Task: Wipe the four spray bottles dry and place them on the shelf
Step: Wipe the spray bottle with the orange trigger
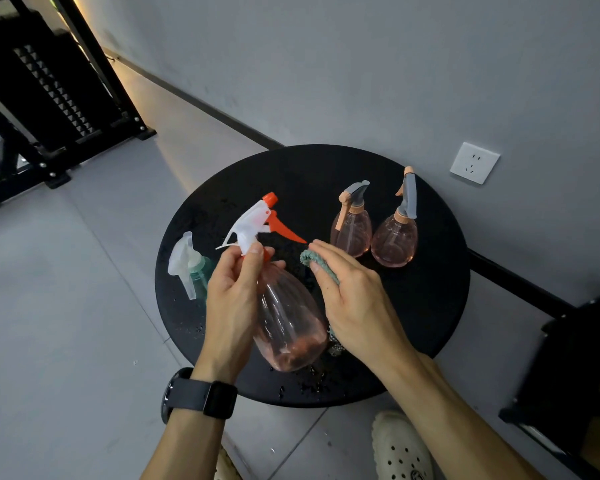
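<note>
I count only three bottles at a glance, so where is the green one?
In the head view, the green bottle stands at the left edge of the round black table, partly hidden behind the left hand that grips the big pink bottle.

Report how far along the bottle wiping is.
Done: nothing shelved; all four bottles remain at the round table. In hand: left hand holds the orange-trigger bottle, right hand holds the green cloth. Left: two pink bottles and the teal bottle.

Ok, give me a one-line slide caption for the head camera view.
Left hand holds a pink spray bottle over the round black table; right hand wipes it with a teal cloth.
</note>
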The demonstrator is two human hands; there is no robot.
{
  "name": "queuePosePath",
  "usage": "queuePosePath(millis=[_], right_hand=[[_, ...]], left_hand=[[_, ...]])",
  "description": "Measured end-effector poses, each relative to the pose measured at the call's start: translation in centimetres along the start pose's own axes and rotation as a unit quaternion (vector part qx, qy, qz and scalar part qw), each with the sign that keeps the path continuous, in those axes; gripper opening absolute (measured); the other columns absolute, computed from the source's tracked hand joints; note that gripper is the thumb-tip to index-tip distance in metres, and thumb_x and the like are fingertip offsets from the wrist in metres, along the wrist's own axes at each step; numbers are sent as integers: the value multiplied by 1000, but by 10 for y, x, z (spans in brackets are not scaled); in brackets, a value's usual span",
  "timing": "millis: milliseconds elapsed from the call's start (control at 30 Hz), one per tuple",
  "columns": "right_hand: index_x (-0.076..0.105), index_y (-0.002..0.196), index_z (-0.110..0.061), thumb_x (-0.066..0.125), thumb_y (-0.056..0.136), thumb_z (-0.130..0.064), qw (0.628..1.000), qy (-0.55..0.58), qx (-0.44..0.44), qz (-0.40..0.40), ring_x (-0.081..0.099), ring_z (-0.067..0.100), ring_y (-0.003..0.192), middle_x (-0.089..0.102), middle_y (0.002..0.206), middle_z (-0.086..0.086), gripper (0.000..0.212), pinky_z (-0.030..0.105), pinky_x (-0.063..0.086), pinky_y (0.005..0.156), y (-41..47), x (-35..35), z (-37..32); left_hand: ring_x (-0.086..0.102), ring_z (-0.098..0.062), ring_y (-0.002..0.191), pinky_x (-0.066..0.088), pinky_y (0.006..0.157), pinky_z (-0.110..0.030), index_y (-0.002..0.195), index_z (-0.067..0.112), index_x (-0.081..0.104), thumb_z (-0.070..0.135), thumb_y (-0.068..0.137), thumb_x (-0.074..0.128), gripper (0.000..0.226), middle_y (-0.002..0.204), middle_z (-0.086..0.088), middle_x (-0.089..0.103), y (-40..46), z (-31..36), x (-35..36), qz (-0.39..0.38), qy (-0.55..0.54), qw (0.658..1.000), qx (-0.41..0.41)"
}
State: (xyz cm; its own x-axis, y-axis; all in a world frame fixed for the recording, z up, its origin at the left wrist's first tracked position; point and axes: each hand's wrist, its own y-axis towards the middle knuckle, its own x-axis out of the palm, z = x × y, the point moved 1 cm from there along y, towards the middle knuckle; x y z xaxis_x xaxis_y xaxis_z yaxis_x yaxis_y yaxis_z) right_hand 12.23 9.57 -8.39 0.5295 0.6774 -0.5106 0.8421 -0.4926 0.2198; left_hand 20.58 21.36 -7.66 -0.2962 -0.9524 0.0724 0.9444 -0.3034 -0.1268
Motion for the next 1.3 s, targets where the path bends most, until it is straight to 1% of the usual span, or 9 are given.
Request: queuePosePath(millis=[200, 233, 400, 533, 667, 800, 933, 1133, 1300], right_hand=[[53, 136, -7, 47, 101, -14, 1000, -3, 8, 29, 48, 7, 128, 54, 139, 2, 37, -1, 28, 100, 3, -4, 4], [53, 136, -6, 47, 101, -14, 999, -3, 10, 34, 48, 7, 128, 55, 139, 2, 36, -1, 28, 99, 4, -5, 5], [53, 136, -8, 47, 101, -15, 998, 0, 21, 54, 48, 8, 128, 55, 138, 2, 36, 0, 29, 100, 6, -9, 9], [53, 135, -8, 47, 101, -16, 998, -5, 23, 57, 49, 8, 128, 55, 138, 2, 36, 0, 29, 101, 6, -11, 10], [54, 135, -7, 48, 100, -16, 998, -2, 26, 57, 49, 9, 128, 56, 137, 2, 36, 1, 30, 101, 7, -11, 10], [54, 135, -8, 47, 101, -17, 998, -7, 26, 55, 50, 9, 127, 56, 137, 2, 36, 2, 31, 102, 6, -11, 11], [54, 136, -8, 47, 101, -17, 998, -8, 30, 54, 49, 8, 127, 56, 137, 2, 37, -2, 29, 98, 7, -12, 12], [53, 136, -8, 47, 101, -18, 998, -9, 32, 52, 49, 7, 127, 56, 138, 1, 37, -1, 29, 99, 7, -10, 13], [54, 136, -9, 47, 101, -18, 998, -12, 32, 49, 49, 6, 127, 56, 138, 0, 37, -2, 27, 99, 7, -7, 13]], left_hand=[[69, 6, 86, 49, 68, -7, 110, 9, 70, 29, 95, 64, 25, 98, -3, 76, 0, 0, -4, 0, 85, 994, 63], [68, 8, 85, 48, 69, -7, 110, 10, 71, 29, 95, 65, 25, 97, -2, 76, 1, 0, -6, 1, 101, 992, 72], [69, -14, 82, 52, 72, -24, 95, 23, 69, 30, 92, 70, 8, 89, -4, 74, 7, 3, -17, 16, 143, 985, 94], [65, -2, 72, 46, 60, -12, 92, 27, 72, 30, 89, 72, 4, 80, 5, 74, 12, 4, -25, 21, 203, 975, 91], [67, 2, 74, 47, 62, -7, 91, 33, 69, 39, 89, 71, 7, 77, 13, 74, 16, 2, -29, 38, 227, 968, 97], [66, 6, 75, 43, 58, -5, 95, 31, 69, 49, 89, 68, 19, 76, 10, 74, 23, -3, -31, 61, 268, 957, 94], [61, 15, 74, 43, 57, -9, 101, 26, 70, 46, 91, 68, 23, 78, 16, 70, 30, -9, -34, 80, 285, 950, 96], [63, 6, 74, 40, 56, -4, 106, 20, 72, 42, 92, 68, 26, 90, 8, 73, 40, -15, -38, 92, 310, 940, 110], [59, 18, 71, 40, 57, 0, 104, 19, 71, 36, 93, 68, 20, 81, 13, 69, 45, -19, -37, 92, 315, 938, 108]])
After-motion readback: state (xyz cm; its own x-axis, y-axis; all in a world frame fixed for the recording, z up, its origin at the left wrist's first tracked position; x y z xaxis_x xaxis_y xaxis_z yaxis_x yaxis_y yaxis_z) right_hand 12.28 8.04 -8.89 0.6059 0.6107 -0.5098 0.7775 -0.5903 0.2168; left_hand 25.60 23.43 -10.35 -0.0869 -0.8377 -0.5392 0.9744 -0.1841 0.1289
